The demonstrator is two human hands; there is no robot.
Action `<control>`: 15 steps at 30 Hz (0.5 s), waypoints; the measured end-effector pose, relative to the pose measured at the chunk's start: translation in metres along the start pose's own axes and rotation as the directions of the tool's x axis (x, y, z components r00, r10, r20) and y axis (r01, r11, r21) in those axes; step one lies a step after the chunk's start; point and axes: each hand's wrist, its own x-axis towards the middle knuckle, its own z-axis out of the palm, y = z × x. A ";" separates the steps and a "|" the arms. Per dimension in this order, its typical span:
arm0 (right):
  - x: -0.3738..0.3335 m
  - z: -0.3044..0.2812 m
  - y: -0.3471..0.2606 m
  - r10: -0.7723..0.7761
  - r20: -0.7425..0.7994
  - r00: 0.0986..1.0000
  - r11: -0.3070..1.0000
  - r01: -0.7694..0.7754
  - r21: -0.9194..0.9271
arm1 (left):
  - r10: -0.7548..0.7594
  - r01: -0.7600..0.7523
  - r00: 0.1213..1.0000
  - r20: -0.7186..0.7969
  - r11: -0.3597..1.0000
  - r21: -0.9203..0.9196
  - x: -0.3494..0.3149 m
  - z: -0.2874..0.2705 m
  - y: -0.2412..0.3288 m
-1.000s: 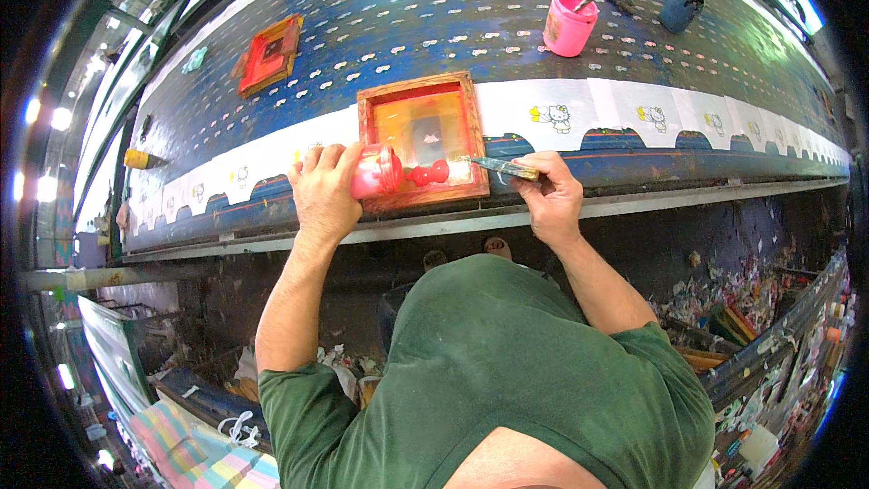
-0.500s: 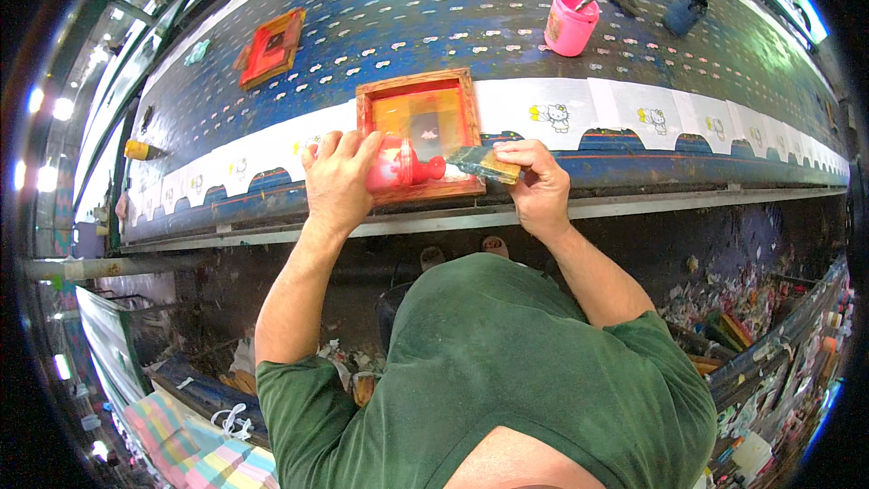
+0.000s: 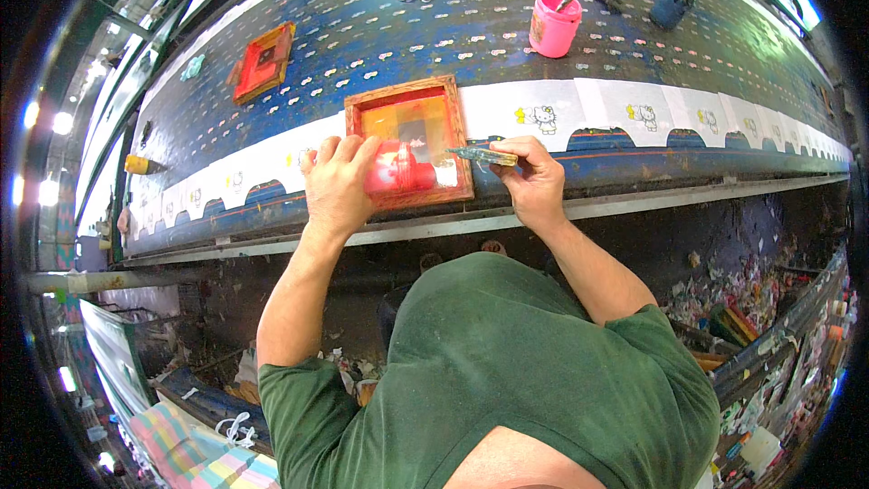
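My left hand (image 3: 337, 183) is wrapped round a clear jar of red ink (image 3: 391, 168), tipped on its side with its mouth to the right. Red ink runs out of the mouth over the near part of a wooden screen-printing frame (image 3: 460, 122), which lies on the white fabric pieces at the table's near edge. Between the thumb and fingers of my right hand (image 3: 536, 183) is a small squeegee (image 3: 493, 158), seen nearly edge-on. Its dark blade points left, near the frame's right side and the jar's mouth. The jar and my left fingers hide the frame's lower left.
A row of white fabric pieces (image 3: 625, 109) printed with a cartoon cat follows the table's near edge. Farther back stand a pink pot (image 3: 554, 29) with a stick, a dark blue pot (image 3: 673, 7) and a second red frame (image 3: 262, 63). A yellow container (image 3: 138, 165) lies far left.
The ink at the jar's mouth has spread wider. My right hand has turned the squeegee from showing its broad face to nearly edge-on. The whole view has shifted slightly.
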 end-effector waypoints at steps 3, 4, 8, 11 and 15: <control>0.005 0.011 0.006 0.053 0.001 0.999 0.998 -0.053 0.022 | -0.063 0.063 0.998 -0.004 0.998 0.021 -0.011 0.000 -0.013; 0.008 0.014 0.007 0.061 0.022 0.998 0.998 -0.062 0.014 | -0.095 0.095 0.996 0.001 0.995 0.010 -0.015 -0.001 -0.017; 0.026 0.032 0.013 0.071 0.143 0.987 0.995 -0.080 0.065 | -0.243 0.247 0.969 0.047 0.958 -0.148 -0.020 -0.014 -0.019; 0.041 0.049 0.009 0.097 0.206 0.974 0.991 -0.115 0.075 | -0.282 0.270 0.959 -0.001 0.921 -0.281 -0.029 -0.012 -0.024; 0.053 0.067 0.020 0.111 0.274 0.955 0.976 -0.157 0.153 | -0.326 0.299 0.945 0.029 0.821 -0.486 -0.035 -0.017 -0.019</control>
